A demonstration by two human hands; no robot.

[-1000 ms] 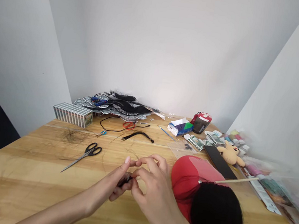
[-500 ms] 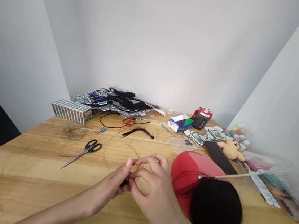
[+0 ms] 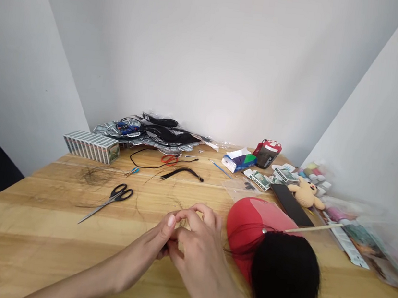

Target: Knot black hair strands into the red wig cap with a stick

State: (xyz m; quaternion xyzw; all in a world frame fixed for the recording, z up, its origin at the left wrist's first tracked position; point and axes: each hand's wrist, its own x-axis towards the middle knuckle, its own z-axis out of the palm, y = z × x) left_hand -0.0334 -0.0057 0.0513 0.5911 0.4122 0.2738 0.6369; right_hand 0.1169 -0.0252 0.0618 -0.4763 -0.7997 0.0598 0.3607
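Observation:
My left hand (image 3: 159, 236) and my right hand (image 3: 200, 253) meet above the near middle of the table, fingertips touching. The left fingers are curled with the thumb up, around a small dark thing that is mostly hidden. My right thumb and forefinger pinch at the same spot; what they grip is covered. A few fine dark hairs (image 3: 183, 222) show between the hands. Close to the right hand lies a red, head-shaped form (image 3: 244, 222) with a thick mass of black hair (image 3: 285, 275) on it and a pale stick (image 3: 314, 229) across it.
Black-handled scissors (image 3: 107, 201) lie at left, near loose hairs (image 3: 96, 175). A black hair tuft (image 3: 181, 172), small blue scissors (image 3: 133, 171) and a row of boxes (image 3: 92, 146) are farther back. At right are a tissue pack (image 3: 239, 161), a crocheted toy (image 3: 305, 193) and plastic bags (image 3: 383, 244).
My right fingers have closed in nearer the left hand, narrowing the gap between right thumb and forefinger. The dark thing shows less. The whole view has shifted slightly.

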